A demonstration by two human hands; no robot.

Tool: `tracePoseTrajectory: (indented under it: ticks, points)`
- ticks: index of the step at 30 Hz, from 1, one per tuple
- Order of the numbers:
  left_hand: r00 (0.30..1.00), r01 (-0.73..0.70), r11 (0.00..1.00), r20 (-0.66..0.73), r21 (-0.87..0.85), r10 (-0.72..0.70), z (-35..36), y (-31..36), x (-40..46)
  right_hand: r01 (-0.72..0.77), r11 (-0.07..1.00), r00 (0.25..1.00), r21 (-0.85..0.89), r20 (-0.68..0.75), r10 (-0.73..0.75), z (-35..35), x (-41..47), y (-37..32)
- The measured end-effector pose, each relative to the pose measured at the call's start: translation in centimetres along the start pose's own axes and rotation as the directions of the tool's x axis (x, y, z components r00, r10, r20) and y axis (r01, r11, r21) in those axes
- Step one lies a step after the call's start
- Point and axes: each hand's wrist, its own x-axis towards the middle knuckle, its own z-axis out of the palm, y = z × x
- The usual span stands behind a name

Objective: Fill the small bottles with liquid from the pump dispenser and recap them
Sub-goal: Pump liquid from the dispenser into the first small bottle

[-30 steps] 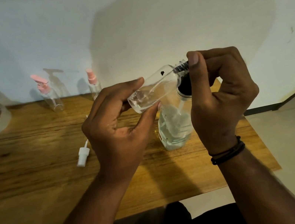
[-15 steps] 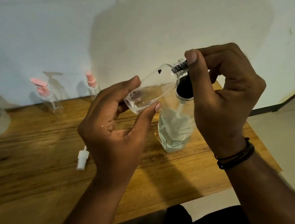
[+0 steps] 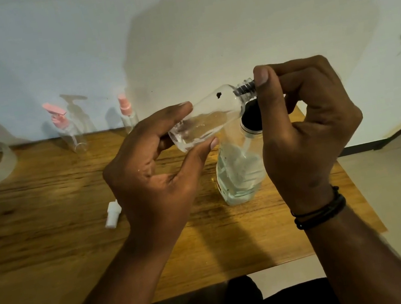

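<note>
Small bottle (image 3: 205,122): tilted, pinched in left hand (image 3: 154,170) fingers; right hand (image 3: 304,129) curled over dispenser (image 3: 240,171) nozzle. Keep neck on spout.

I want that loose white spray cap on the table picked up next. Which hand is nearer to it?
Left. The left hand hovers just right of the white spray cap; the right hand is far across, at the pump dispenser.
</note>
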Motion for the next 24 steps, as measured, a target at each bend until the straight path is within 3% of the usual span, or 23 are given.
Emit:
tracePoseTrajectory:
  ticks: [15, 24]
  points:
    - [1.000, -0.012, 1.000, 0.003, 0.018, 0.012, -0.10, -0.08, -0.18, -0.053, 0.998, 0.999, 0.036, -0.007, 0.054, 0.21, -0.33, -0.05]
    - [0.999, -0.039, 0.999, 0.020, 0.031, 0.038, 0.01, 0.15, -0.26, -0.006, 0.999, 1.000, 0.035, -0.029, 0.007, 0.13, 0.43, -0.37]
